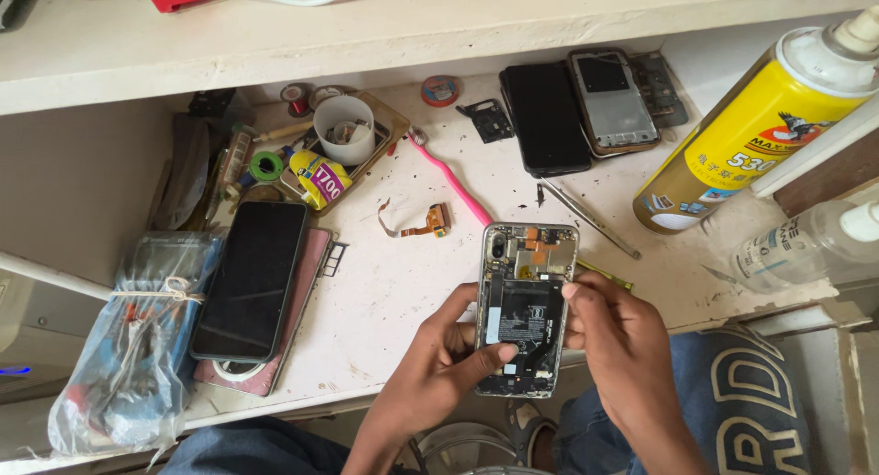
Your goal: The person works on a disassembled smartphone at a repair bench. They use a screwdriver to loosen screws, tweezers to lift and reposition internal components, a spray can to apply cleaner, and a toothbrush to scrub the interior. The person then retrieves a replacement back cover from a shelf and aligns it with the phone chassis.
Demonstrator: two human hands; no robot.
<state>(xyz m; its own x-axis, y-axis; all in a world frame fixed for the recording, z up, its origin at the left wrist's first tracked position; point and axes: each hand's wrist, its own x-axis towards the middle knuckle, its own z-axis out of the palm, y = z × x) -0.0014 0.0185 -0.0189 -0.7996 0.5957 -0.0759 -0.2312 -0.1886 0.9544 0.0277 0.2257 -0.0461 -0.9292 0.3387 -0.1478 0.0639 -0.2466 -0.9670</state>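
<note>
An opened smartphone with its back cover removed, showing a black battery and circuit board [525, 308], is held upright over the near edge of the stained white workbench [394, 292], above the person's lap. It is gripped by the left hand [439, 361] from the lower left: the thumb is laid across the lower part of the battery, its tip near the middle of the phone, while the other fingers are curled behind the left edge. The right hand [623, 333] is closed against the phone's right edge, with the fingertips pressed at the upper right corner of the battery and something thin and dark apparently pinched there; what it is cannot be told. Thus the phone is clasped between both hands, its camera end pointing away from the person.

Just beyond the phone's top edge, a pink toothbrush [449, 178] is laid diagonally, and an orange flex cable part [426, 222] lies beside it. Metal tweezers [591, 219] are seen to the right of the top edge, near a yellow spray can with a white cap [751, 127]. A clear plastic bottle [797, 246] lies below the can. To the left, a black smartphone lying face up [249, 281] is stacked on a pinkish case. Farther back, a white cup [344, 129] is set in a tray, and two more phones [577, 109] lie side by side.
</note>
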